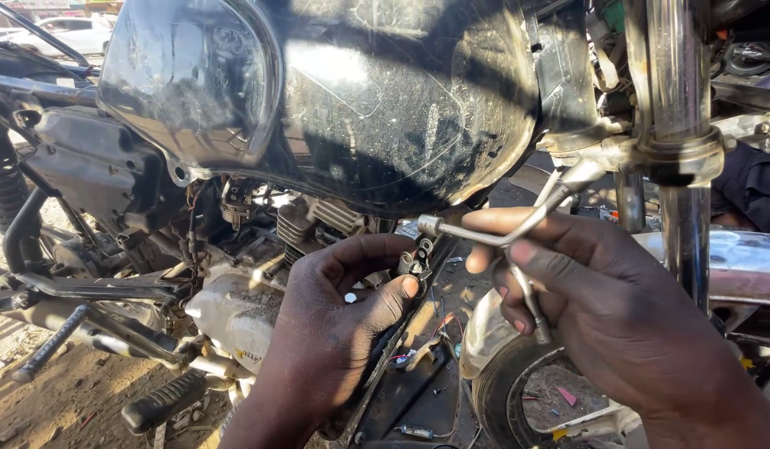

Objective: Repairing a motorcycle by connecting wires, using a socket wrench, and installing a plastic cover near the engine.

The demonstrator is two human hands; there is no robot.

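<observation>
Right hand (601, 291) grips a slim three-armed steel wrench (518, 241) under a dusty black tank (360, 100).

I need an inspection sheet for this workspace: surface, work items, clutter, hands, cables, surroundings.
Surface: sandy ground, sunlit.
Work items: Y-shaped socket wrench; small metal bracket below the dusty black fuel tank.
Clutter: small bits on a dark panel beneath the engine.
Hands: left hand pinches the bracket; right hand grips the wrench.
Cables: thin coloured wires under the frame.
Surroundings: front fork, white car.
</observation>
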